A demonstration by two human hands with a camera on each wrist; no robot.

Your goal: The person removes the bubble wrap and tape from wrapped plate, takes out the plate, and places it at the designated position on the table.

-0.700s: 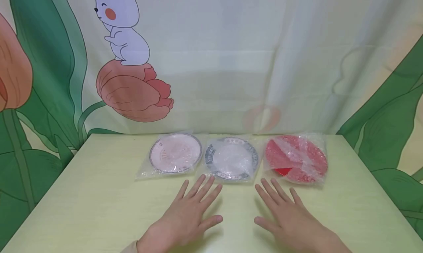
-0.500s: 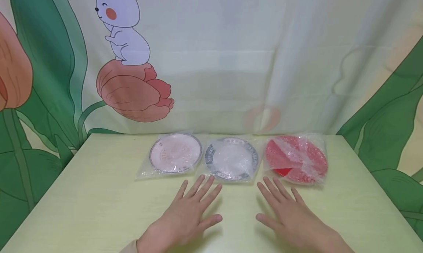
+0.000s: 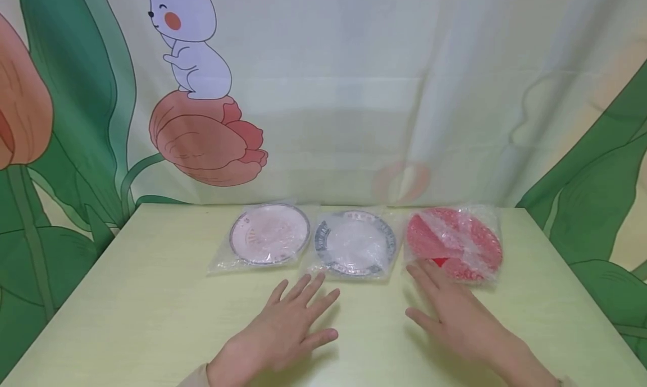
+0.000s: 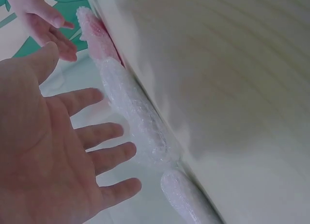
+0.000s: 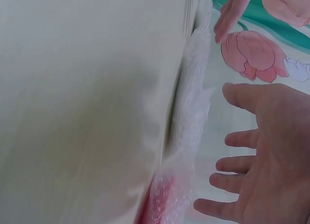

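Observation:
Three plates in clear bubble wrap lie in a row near the table's back edge. On the left is a white plate with a thin dark rim (image 3: pixel 269 233); the middle one is a white plate with a blue-grey patterned border (image 3: pixel 355 243); a red plate (image 3: pixel 470 241) is on the right. My left hand (image 3: pixel 278 325), fingers spread, hovers in front of the left and middle plates and holds nothing. My right hand (image 3: pixel 462 314) is above the table before the red plate, fingers extended, its fingertips overlapping the near edge of the wrap in the head view. Both wrist views show empty palms.
The plates rest on a pale yellow-green table (image 3: pixel 151 319). Behind it hangs a curtain (image 3: pixel 343 95) printed with a rabbit, tulips and green leaves. The neighbouring wraps lie close side by side.
My right hand has moved right and forward toward the red plate, its fingers drawn closer together. The left hand has barely shifted. All three plates stay in place.

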